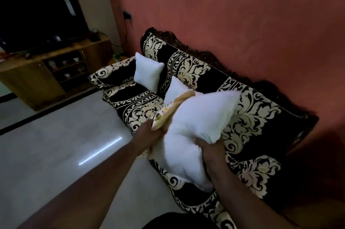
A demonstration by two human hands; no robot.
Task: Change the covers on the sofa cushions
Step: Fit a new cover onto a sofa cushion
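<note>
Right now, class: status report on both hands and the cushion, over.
Left hand grips cream printed fabric cover. Right hand grips bare white cushion, held above black-and-cream patterned sofa. Nothing in the way.

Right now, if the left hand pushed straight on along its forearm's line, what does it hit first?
Likely the cream printed cover that the left hand already grips, then the second bare white cushion on the black-and-cream sofa; depth unclear.

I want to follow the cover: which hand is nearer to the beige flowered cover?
Left. The left hand grips the lower end of the beige flowered cover. The right hand grips the white cushion at its lower right edge, apart from the cover.
</note>
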